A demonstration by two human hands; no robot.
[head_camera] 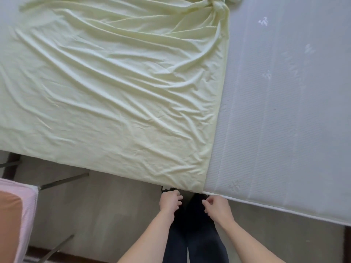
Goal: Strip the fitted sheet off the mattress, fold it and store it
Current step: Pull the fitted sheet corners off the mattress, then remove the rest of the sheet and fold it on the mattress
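Observation:
The pale yellow-green fitted sheet [114, 82] lies wrinkled and spread over the left part of the white mattress [284, 111], folded along a straight right edge, with a bunched, knotted corner at the top. The right part of the mattress is bare. My left hand [169, 201] hovers just below the sheet's near right corner, fingers loosely curled and holding nothing. My right hand [216, 205] is beside it at the mattress's front edge, fingers apart and empty. Neither hand touches the sheet.
A grey carpet [95, 215] covers the floor below the mattress edge. At lower left stands a piece with a pink cover [28, 205] and an orange patch, plus thin metal legs [62, 181]. My dark trouser legs [195, 243] are between my arms.

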